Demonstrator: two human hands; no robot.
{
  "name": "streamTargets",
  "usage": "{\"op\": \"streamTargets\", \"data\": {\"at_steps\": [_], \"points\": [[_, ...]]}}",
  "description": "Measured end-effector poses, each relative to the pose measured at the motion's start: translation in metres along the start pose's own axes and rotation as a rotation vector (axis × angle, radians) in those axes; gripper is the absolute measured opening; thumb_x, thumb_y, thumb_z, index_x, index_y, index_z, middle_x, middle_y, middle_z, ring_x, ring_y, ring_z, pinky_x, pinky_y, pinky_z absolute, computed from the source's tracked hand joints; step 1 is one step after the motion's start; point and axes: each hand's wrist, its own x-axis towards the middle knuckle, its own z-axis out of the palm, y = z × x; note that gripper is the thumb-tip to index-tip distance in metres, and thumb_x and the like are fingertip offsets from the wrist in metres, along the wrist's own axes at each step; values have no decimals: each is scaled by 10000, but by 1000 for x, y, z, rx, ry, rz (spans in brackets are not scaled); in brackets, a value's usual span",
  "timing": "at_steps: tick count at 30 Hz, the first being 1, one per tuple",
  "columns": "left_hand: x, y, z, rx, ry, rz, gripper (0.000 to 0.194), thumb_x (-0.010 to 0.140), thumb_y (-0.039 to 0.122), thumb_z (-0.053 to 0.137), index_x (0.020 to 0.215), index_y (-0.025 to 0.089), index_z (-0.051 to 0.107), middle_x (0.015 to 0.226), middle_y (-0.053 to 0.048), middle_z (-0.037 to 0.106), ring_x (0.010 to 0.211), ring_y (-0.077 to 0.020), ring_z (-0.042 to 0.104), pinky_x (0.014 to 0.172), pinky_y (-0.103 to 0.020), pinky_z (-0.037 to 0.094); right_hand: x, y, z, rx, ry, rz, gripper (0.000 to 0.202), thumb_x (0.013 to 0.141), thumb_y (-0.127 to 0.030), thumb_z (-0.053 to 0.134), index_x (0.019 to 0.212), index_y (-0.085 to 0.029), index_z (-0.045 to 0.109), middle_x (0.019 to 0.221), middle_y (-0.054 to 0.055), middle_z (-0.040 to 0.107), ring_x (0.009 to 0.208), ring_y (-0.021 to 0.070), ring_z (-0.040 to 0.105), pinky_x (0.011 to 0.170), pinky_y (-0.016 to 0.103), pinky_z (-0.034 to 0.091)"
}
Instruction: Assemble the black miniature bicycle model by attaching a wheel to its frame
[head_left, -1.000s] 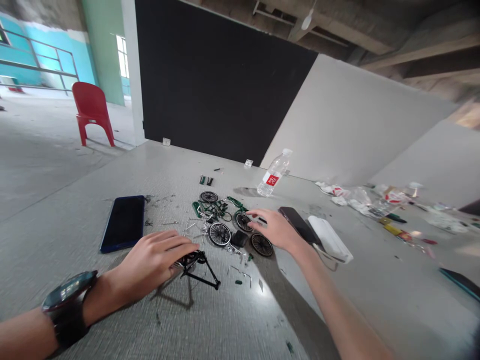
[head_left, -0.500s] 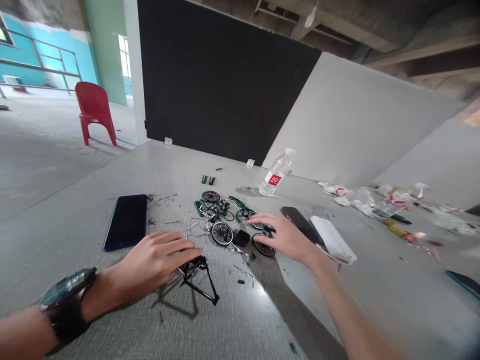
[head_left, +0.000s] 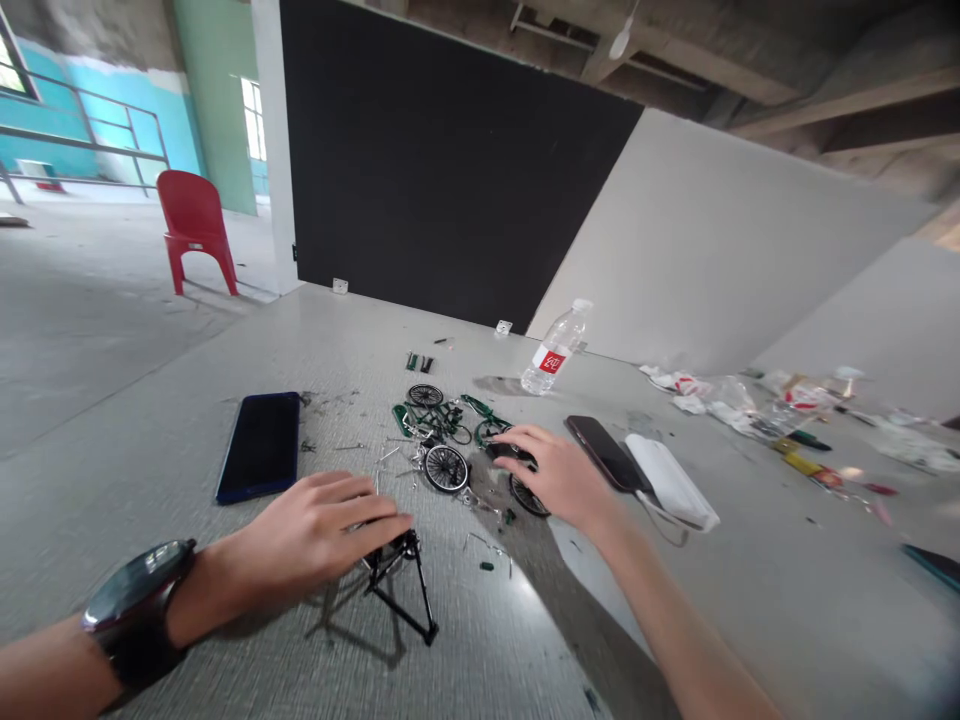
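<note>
Frame (head_left: pixel 403 613), 1, in left hand (head_left: pixel 319 525), 1 black piece (head_left: pixel 501 452) in right hand (head_left: pixel 559 475)

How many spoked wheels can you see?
3 show: the far wheel at the back, the middle wheel in front of it, and the near wheel, partly covered by the right hand. Others may be hidden behind that hand.

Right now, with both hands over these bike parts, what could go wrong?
The black frame, held from above by the left hand, might slip or tip.

The right hand, pinching a black piece, is right by a wheel and could nudge it.

The small green piece lies loose and might get swept away unnoticed.
</note>
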Motion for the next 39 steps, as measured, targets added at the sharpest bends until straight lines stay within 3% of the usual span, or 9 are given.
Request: {"op": "streamTargets", "data": {"at_steps": [5,9,14,19,22,25,32,35,39], "points": [[2,8,-7,-17,29,101,310,988,121,404,1216,185,604,980,-71,745,807,-180,673,720,-309,581,-3,-44,13,12,-98,-129,466,939,-531,485,1335,-304,583,1321,93,613,974,282,667,772,401,526],[5,19,-12,-93,70,125,326,977,143,441,1258,213,590,959,-64,745,810,-170,680,705,-288,591,-2,-55,31,-118,-108,-146,428,959,-487,456,1329,-315,582,1308,82,625,865,267,695,701,397,528],[6,10,-20,-15,121,126,291,956,112,469,1213,113,605,971,-77,756,777,-189,687,623,-314,590,3,-46,36,-175,-67,-86,404,1001,-394,373,1321,-283,593,1291,58,653,937,267,696,724,374,525],[-7,-25,-26,160,294,-248,380,897,55,515,1246,177,602,1107,-72,731,961,-218,687,817,-372,569,4,-35,28,-192,-34,-55,436,1014,-328,295,1320,-263,599,1272,56,671,972,261,689,707,356,516],[-15,-41,-27,213,392,-393,351,883,97,568,1214,196,627,1088,-63,737,961,-218,693,802,-340,555,4,-23,24,-204,-8,-23,444,1007,-278,280,1293,-265,618,1242,49,687,971,263,688,686,356,508],[-18,-46,-26,243,411,-470,351,876,132,605,1214,222,629,1100,-48,735,959,-219,695,792,-328,543,4,-8,21,-200,23,-16,443,981,-223,296,1266,-270,633,1224,48,694,961,263,686,708,378,509],[-18,-40,-17,253,334,-472,321,911,160,562,1220,226,617,1103,-52,741,978,-227,699,761,-323,540,0,13,10,-115,-31,-33,361,968,-280,366,1127,-256,688,1180,46,705,1020,265,664,856,410,494],[-19,-39,-16,249,328,-480,313,915,164,557,1217,221,619,1095,-52,742,974,-229,702,749,-326,546,-1,11,6,-91,-44,-5,330,956,-302,399,1092,-247,695,1161,54,708,1013,272,662,862,410,485],[-16,-38,-15,214,331,-459,313,916,165,556,1220,202,615,1086,-62,740,961,-234,704,764,-348,560,8,-4,8,-82,29,15,359,975,-320,365,1166,-248,659,1154,67,702,984,265,660,815,394,478]]}}
